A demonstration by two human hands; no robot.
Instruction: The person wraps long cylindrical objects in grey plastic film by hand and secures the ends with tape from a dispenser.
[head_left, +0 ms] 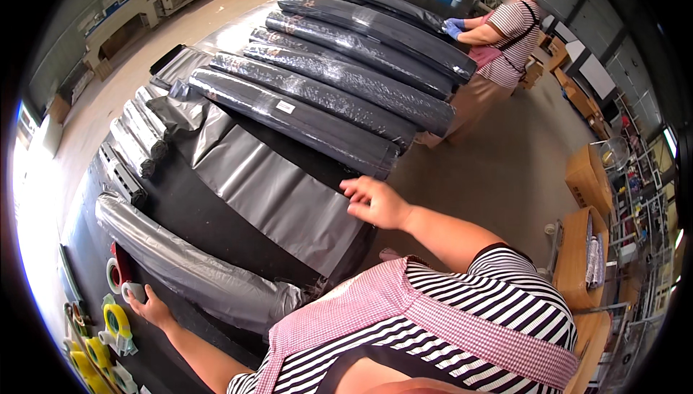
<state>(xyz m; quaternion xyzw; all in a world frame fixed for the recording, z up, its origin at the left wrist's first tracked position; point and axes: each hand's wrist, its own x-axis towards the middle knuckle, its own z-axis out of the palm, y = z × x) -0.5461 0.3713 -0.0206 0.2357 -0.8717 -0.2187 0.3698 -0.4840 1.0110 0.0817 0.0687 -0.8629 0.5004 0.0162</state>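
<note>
**Left hand on the tape, right hand off on the other side of the roll**

So my left hand (154, 310) is partly open, thumb apart from the fingers, with the fingertips right at a white tape roll (133, 292). Honestly can't tell if I've really closed on it or am just touching it. Just past it, further up the table, there's a red tape holder (120, 264).

My right hand (379, 203) is loosely curled with nothing visible in it. It's by the near right end of a flat grey plastic sheet (278, 188); no idea from this angle if the fingertips touch.

The bit that matters, I reckon: the tape is on the left side of the wrapped grey roll (195, 260), and that roll lies between my two hands. Its long axis slants from far left to near right, with the crinkled end close to my body. From my left hand the roll is to the right and a bit further off, and that's the nearer hand for both tape and roll.

Further out: yellow tape rolls (115, 319) on my left, a row of dark wrapped rolls (325, 83) beyond the sheet, and a co-worker (514, 36) in blue gloves (453, 28) at the far end.
</note>
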